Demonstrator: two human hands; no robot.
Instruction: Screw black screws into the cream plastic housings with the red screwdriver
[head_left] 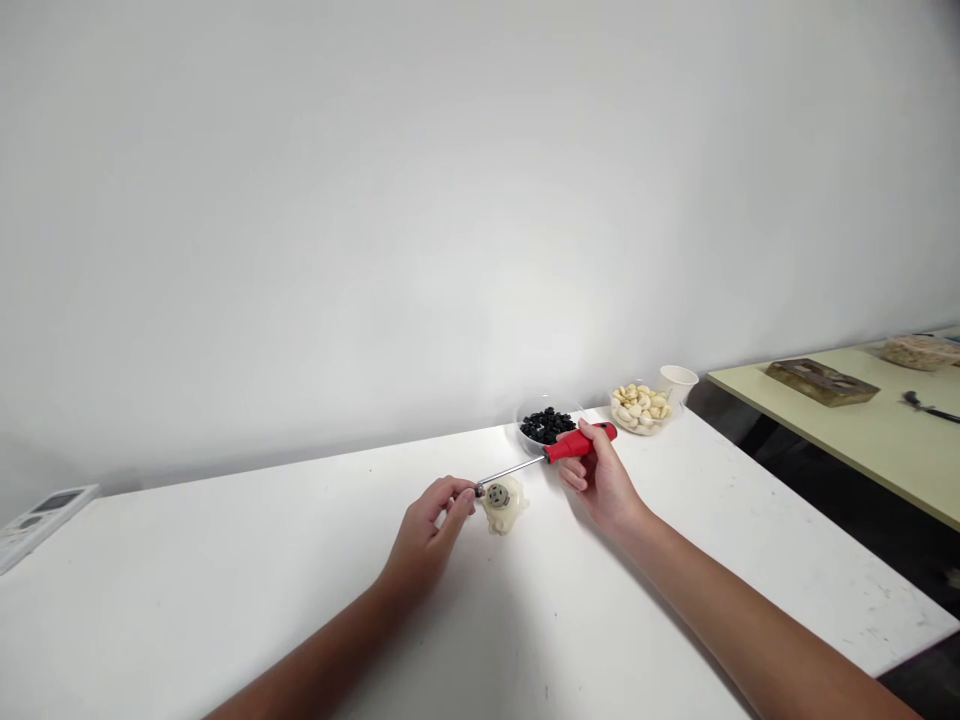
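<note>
My right hand (604, 490) is wrapped round the red handle of a screwdriver (574, 443), whose metal shaft slants down to the left. At the shaft's tip, the thumb and fingertips of my left hand (431, 530) pinch a small dark piece (479, 490); its exact kind is too small to make out. Just right of those fingertips, a cream-coloured plastic part (504, 515) with a round grey insert lies on the white table (262, 570). Behind the screwdriver stands a clear bowl of small black pieces (547, 425), partly covered by my right hand and the handle.
A clear bowl of cream-coloured pieces (640, 408) and a white cup (679, 382) stand at the back right. A white remote control (46, 522) lies at the far left. Beyond a gap, a yellowish table (840, 440) holds a brownish box (821, 382). A wall runs along the back.
</note>
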